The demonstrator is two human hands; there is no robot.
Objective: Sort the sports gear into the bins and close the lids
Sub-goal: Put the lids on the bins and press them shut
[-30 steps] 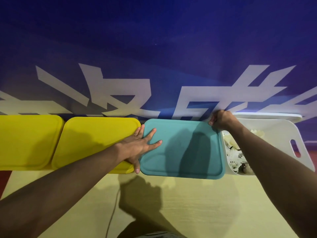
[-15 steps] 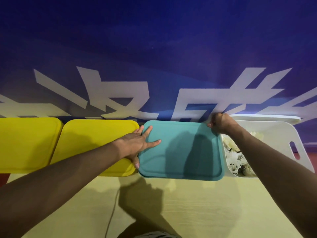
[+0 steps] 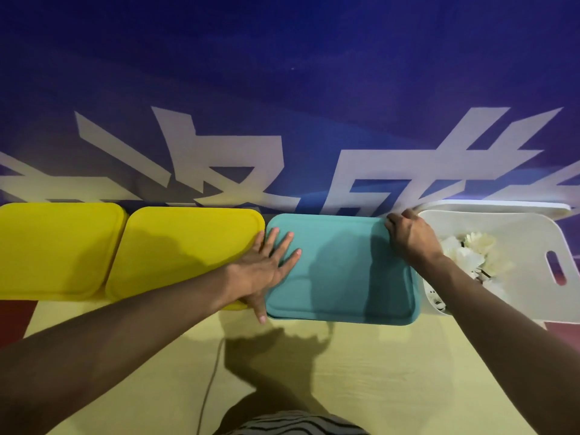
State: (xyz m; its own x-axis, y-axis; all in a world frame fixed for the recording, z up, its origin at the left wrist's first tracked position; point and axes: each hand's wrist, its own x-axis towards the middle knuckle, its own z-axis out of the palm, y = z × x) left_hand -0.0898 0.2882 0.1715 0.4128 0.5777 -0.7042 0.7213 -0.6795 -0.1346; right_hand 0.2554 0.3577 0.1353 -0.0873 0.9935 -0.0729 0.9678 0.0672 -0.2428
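Yellow table [image 3: 361,387], both hands at teal lid [image 3: 345,271] edges

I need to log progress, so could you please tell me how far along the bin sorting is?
Done: both yellow lids sit closed. In hand: the left hand presses flat on the teal lid while the right hand grips its far corner. Left: the white bin of shuttlecocks is open, its lid behind it.
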